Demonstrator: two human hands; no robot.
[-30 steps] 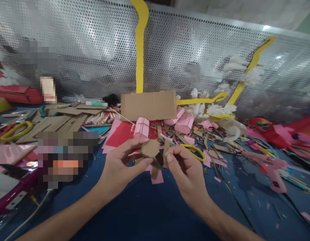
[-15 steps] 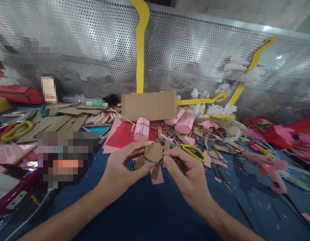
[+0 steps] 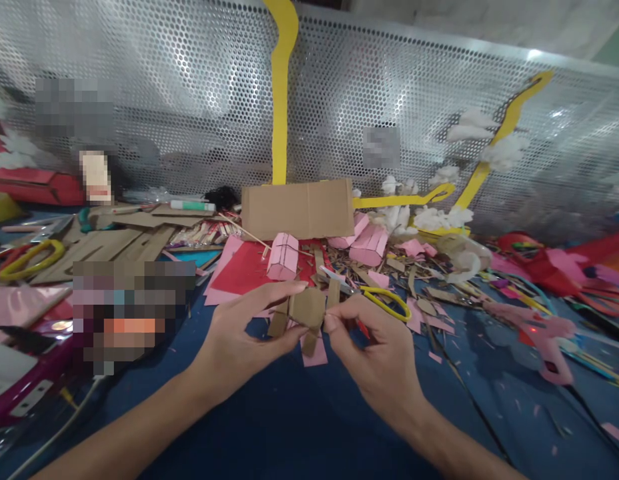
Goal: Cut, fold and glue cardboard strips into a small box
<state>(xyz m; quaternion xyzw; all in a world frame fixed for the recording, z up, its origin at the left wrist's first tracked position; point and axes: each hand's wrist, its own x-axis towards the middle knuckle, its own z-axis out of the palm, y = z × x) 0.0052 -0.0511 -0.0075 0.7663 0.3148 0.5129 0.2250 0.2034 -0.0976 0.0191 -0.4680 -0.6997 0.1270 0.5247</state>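
Observation:
Both hands hold one small brown cardboard piece [image 3: 307,311] with flaps sticking out, just above the blue table [image 3: 299,427]. My left hand [image 3: 244,330] pinches its left side between thumb and fingers. My right hand [image 3: 374,347] pinches its right edge with curled fingers. A pink paper scrap [image 3: 314,350] lies on the table right under the piece. Yellow-handled scissors [image 3: 384,298] lie just behind my right hand.
A large cardboard sheet [image 3: 297,209] stands against the perforated metal screen [image 3: 189,100]. Pink folded boxes [image 3: 283,257], red paper, cardboard scraps and white cotton clutter the back. More cardboard cutouts [image 3: 114,243] and yellow scissors [image 3: 32,259] lie at the left. Pink and red paper shapes [image 3: 544,333] lie at the right.
The cardboard piece has been turned in my fingers and its flaps now stick out differently. My hands have stayed in about the same place.

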